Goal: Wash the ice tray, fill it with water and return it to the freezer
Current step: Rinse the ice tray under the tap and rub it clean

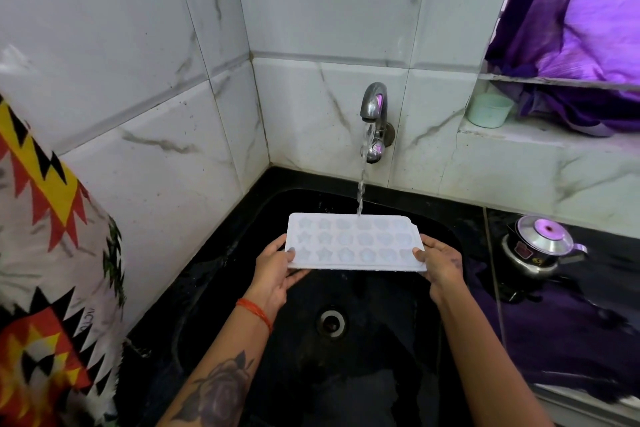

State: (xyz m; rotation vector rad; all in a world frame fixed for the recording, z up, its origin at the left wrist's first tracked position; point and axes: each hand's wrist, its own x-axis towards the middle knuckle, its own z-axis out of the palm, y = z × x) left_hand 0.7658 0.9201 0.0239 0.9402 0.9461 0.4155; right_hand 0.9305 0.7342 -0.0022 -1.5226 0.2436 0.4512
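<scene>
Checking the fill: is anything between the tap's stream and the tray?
Nothing visible. The stream from the tap falls straight onto the tray's far edge. The left hand and right hand grip its ends, clear of the water.

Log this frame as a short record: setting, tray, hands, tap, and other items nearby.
setting: black sink in a white-tiled corner
tray: white tray held level over the sink, moulds facing up
hands: left hand grips the left end, right hand grips the right end
tap: tap running, water lands on the tray's far edge
nearby: steel pot on the counter at right, green cup on the ledge
</scene>
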